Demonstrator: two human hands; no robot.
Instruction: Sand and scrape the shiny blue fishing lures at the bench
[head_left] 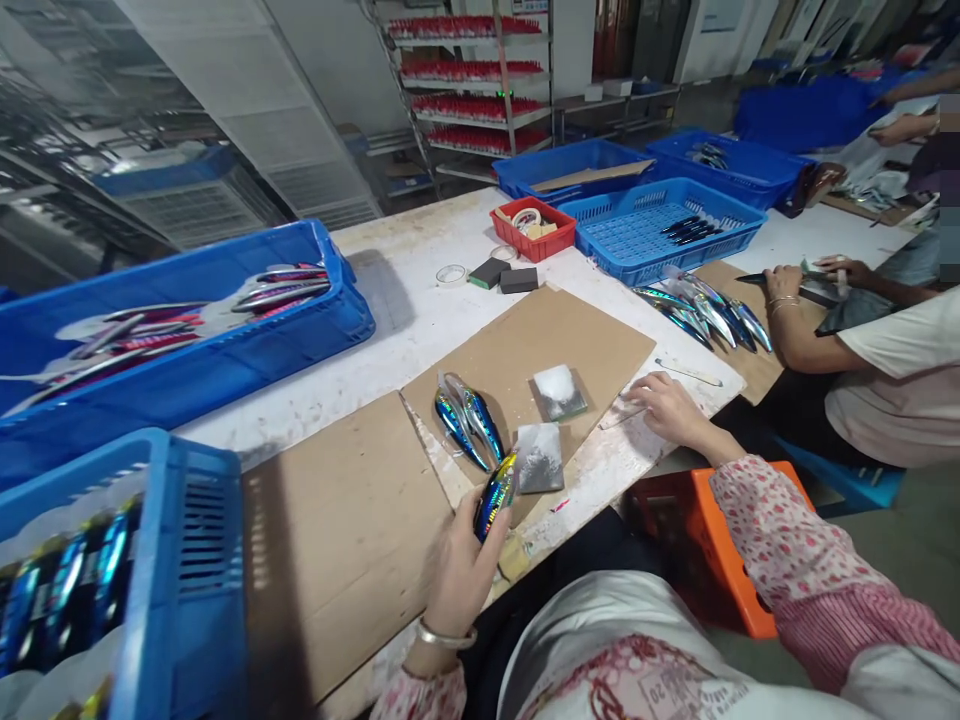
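Note:
My left hand [465,560] is closed around a blue and gold fishing lure [496,495], which tilts up over the near part of the cardboard sheet [592,325]. Just beyond it, two blue and silver lures [469,420] lie side by side on the cardboard. To their right are two grey sanding blocks [540,458] dusted with white powder, the farther one with a thick white heap. My right hand [666,408] rests by the table's right edge with fingers loosely stretched, apparently holding nothing. Close to it lies a thin knife-like tool [688,373].
A blue bin of lures [225,345] stands at left, with a blue crate [195,560] of lures nearer me. Dark blocks [519,280], a red tray [534,235] and a blue basket [660,225] sit farther back. At right, a co-worker [862,350] sits beside more lures [712,310].

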